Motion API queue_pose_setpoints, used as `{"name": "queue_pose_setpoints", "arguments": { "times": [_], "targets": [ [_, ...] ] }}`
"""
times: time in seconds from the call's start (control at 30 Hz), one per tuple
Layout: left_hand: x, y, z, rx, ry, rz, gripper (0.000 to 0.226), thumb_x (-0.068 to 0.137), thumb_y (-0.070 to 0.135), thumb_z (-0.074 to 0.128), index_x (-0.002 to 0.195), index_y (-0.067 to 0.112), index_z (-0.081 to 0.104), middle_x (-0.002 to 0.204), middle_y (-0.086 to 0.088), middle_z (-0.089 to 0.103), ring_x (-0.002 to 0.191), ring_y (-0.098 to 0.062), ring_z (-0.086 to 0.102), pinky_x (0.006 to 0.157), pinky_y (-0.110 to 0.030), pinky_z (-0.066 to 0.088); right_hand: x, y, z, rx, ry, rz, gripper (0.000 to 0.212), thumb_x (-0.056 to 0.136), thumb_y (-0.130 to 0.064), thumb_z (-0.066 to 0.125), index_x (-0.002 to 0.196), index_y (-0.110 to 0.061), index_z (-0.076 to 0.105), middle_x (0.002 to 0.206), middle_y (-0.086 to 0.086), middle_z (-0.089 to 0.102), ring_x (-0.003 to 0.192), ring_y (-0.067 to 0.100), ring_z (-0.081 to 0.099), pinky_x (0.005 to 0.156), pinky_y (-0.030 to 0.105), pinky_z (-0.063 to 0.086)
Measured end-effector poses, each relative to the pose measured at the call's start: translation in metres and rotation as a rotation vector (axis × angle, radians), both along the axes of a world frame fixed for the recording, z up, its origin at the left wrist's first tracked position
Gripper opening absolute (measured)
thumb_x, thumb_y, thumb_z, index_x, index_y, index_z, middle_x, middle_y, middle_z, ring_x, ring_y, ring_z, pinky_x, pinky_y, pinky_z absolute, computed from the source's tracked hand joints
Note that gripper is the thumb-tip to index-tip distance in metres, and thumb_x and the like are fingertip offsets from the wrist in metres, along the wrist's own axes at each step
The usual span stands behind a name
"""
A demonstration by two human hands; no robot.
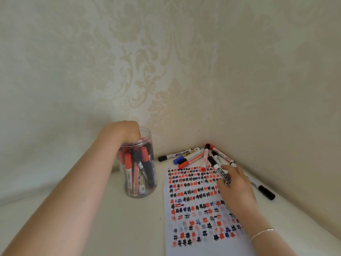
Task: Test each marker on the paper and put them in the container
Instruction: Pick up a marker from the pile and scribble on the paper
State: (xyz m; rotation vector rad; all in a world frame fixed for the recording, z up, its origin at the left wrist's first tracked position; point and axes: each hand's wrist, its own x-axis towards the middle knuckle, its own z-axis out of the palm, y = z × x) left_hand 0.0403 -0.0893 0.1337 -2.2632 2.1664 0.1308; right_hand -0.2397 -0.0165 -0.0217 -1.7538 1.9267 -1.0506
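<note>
A clear plastic container [147, 189] stands left of centre, filled with several red and black markers. My left hand [123, 131] reaches down into its mouth; the fingers are hidden inside, so I cannot tell whether they hold anything. A white paper [195, 244] covered with rows of red, black and blue test marks lies to the right. My right hand [235, 187] rests on the paper's upper right part and grips a black-capped white marker [220, 169]. Several loose markers [190, 156] lie in a pile in the corner just beyond the paper.
Patterned cream walls meet in a corner right behind the marker pile. One black-capped marker [265, 191] lies apart along the right wall. The tabletop [103, 224] is pale cream. A thin bracelet [262, 232] circles my right wrist.
</note>
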Motion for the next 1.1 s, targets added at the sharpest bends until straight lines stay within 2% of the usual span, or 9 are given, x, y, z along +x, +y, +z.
{"name": "queue_pose_setpoints", "arguments": {
  "times": [0.1,0.27,0.33,0.43,0.53,0.67,0.8,0.93,1.1],
  "targets": [
    [-0.005,0.008,0.01,-0.044,0.003,0.003,0.022,0.086,0.027,0.057,0.073,0.01,0.063,0.087,-0.011,0.068,0.078,-0.028,0.064,0.074,-0.034,0.053,0.005,0.005,0.002,-0.025,0.0,0.042,0.044,0.096,-0.023,0.049,0.139,-0.026,0.042,0.136,-0.004,0.042,0.081,0.005,0.043,0.077,0.019,0.038],
    [-0.065,0.055,0.005,-0.954,0.151,-0.279,0.024,0.098,0.027,0.043,0.1,0.018,0.065,0.102,-0.002,0.067,0.083,-0.022,0.064,0.071,-0.032,0.047,0.012,0.007,0.003,-0.089,-0.019,0.091,0.042,0.093,-0.021,0.055,0.134,-0.026,0.05,0.127,-0.009,0.049,0.091,0.003,0.048,0.081,0.017,0.039],
    [-0.097,0.064,-0.023,-0.675,0.167,-0.653,0.031,0.098,0.018,0.044,0.124,0.025,0.059,0.129,0.003,0.057,0.104,-0.014,0.061,0.088,-0.035,0.052,0.012,0.007,0.004,-0.143,-0.06,0.129,0.039,0.089,-0.018,0.06,0.126,-0.028,0.057,0.118,-0.014,0.055,0.097,0.002,0.053,0.085,0.019,0.045],
    [-0.114,0.045,-0.079,-0.214,-0.092,-0.774,0.058,0.09,0.004,0.051,0.142,0.028,0.04,0.15,0.002,0.036,0.128,-0.016,0.044,0.098,-0.036,0.048,0.008,0.011,0.008,-0.186,-0.184,0.171,0.031,0.081,-0.013,0.068,0.103,-0.036,0.065,0.099,-0.024,0.065,0.087,-0.006,0.059,0.076,0.011,0.046],
    [-0.11,0.033,-0.104,-0.092,0.106,-0.696,0.016,0.096,0.024,0.053,0.109,0.019,0.062,0.096,0.001,0.065,0.07,-0.004,0.054,0.06,-0.021,0.042,-0.006,0.01,0.015,-0.108,-0.595,0.199,0.023,0.076,-0.005,0.075,0.092,-0.021,0.072,0.085,-0.008,0.073,0.074,0.008,0.066,0.065,0.021,0.052],
    [-0.119,0.045,-0.112,0.021,0.441,-0.73,0.027,0.094,0.039,0.054,0.074,0.021,0.055,0.059,0.009,0.05,0.044,-0.001,0.04,0.044,-0.014,0.031,-0.013,0.01,0.02,0.093,-1.41,0.41,0.015,0.079,-0.009,0.068,0.09,-0.004,0.059,0.068,0.005,0.056,0.057,0.015,0.048,0.05,0.018,0.045],
    [-0.127,0.061,-0.114,0.119,0.638,-0.734,0.026,0.092,0.041,0.057,0.08,0.019,0.064,0.049,0.006,0.054,0.041,-0.006,0.049,0.049,-0.018,0.043,-0.001,0.012,0.017,0.226,-1.011,0.489,0.033,0.076,-0.026,0.076,0.085,-0.005,0.053,0.066,0.018,0.05,0.049,0.023,0.034,0.041,0.023,0.024],
    [-0.122,0.059,-0.116,0.182,0.735,-0.671,0.04,0.092,0.05,0.053,0.077,0.015,0.064,0.051,-0.001,0.055,0.046,-0.009,0.055,0.055,-0.022,0.044,-0.006,0.011,0.023,0.21,-1.04,0.447,0.024,0.078,-0.02,0.069,0.072,-0.006,0.051,0.052,0.01,0.036,0.04,0.018,0.031,0.038,0.024,0.027],
    [-0.122,0.062,-0.111,0.476,0.982,-0.723,0.039,0.096,0.048,0.045,0.085,0.018,0.068,0.077,-0.009,0.068,0.082,-0.035,0.068,0.09,-0.022,0.047,-0.009,0.016,0.029,0.263,-1.119,0.569,0.014,0.081,-0.013,0.061,0.075,-0.003,0.053,0.044,0.011,0.038,0.042,0.023,0.042,0.046,0.03,0.041]
  ]
}}
